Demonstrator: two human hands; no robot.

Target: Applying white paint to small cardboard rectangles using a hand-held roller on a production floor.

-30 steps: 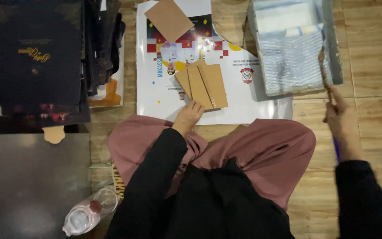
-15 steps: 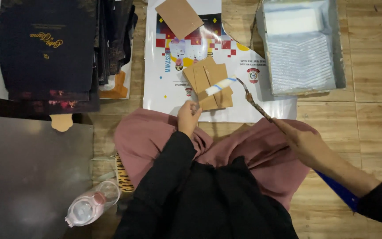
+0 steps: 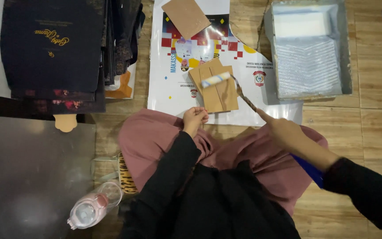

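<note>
Pink fabric is covering the lap at bottom centre, with a clear plastic bottle lying at lower left. The left hand is resting curled just below the brown card pieces, fingers tucked in, holding nothing I can see. The right hand is wrapping shut around the handle of a small paint roller, whose head is sitting on the card. That's all lying on a printed poster. Farther up, a grey paint tray is sitting upper right, dark folders upper left.
</note>
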